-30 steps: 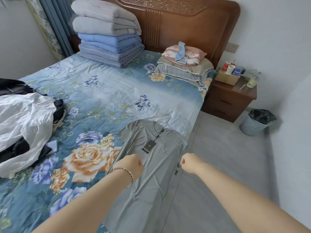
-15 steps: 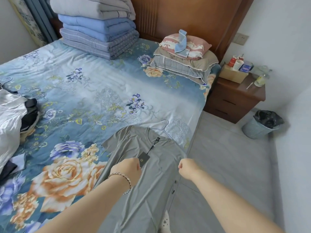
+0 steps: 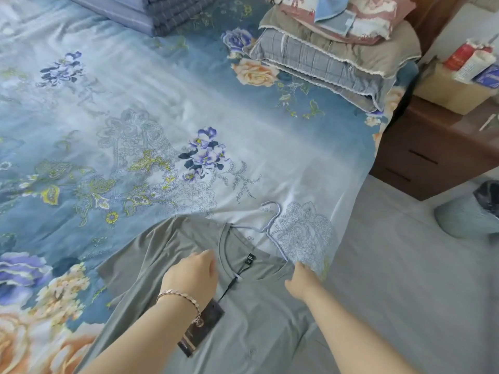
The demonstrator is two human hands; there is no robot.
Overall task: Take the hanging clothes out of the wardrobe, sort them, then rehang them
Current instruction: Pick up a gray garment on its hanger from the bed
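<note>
Shirt (image 3: 256,319), grey and on its hanger (image 3: 270,220), is laid flat at the lower centre of the frame, on the bed (image 3: 135,117) near its right edge. Compared with half a second ago, both hands have been moved up from the chest of the shirt to its top. The left hand (image 3: 193,276) is now set just left of the collar, and the right hand (image 3: 298,280) at the right shoulder, beside the hanger's arm. Tight fists were seen earlier. Now the left fingers (image 3: 206,259) are bent down onto the fabric, and whether cloth is gripped cannot be told for either hand. The view has been brought closer, so the clothes pile at the left is no longer framed.

One shirt, one pale blue hanger and one dark tag (image 3: 205,327) on a cord are counted, and one bracelet (image 3: 181,296) is worn on the left wrist. Three pillows (image 3: 324,58) are stacked at the upper right, folded quilts (image 3: 167,14) lie at the top, and one nightstand (image 3: 432,157) and one bin (image 3: 467,217) stand at the right.

The bed's right edge runs diagonally from the upper right to the lower centre, and the shirt's lower part is draped over it. Bare bedspread is left above and to the left of the shirt. Grey floor (image 3: 405,292) lies open between bed, nightstand and bin.
</note>
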